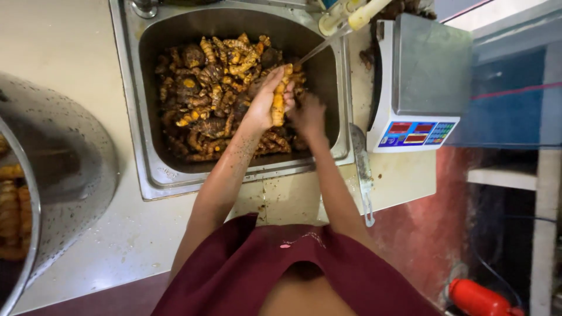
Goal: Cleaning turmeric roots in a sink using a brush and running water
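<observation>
While both arms are stretched over a steel sink [153, 117] set into a pale worktop [70, 52], a single orange turmeric root [278, 105] is held upright in the left hand [266, 102], whose grip is wrapped around its middle. The right hand [308, 114], at about three o'clock from the root, is lowered among the heap of turmeric roots [216, 93] that fills the basin; whether its grip is apart or clamped on anything cannot be told, since the fingers are hidden. The held root is judged to be firm and knobbly, light for its size, probably slick with water and soil, and likely to snap at its thin side fingers; it is best taken around the thick central body. One root is counted in hand, while those in the basin are too many and too tangled to count. At two o'clock a thin stream is seen falling from one tap spout [342, 17]. One digital scale [418, 88] is stood at three o'clock of the sink, one knife [363, 172] is laid on the sink's right rim, and one large metal bowl [64, 169] holding more roots is seen at nine o'clock.
</observation>
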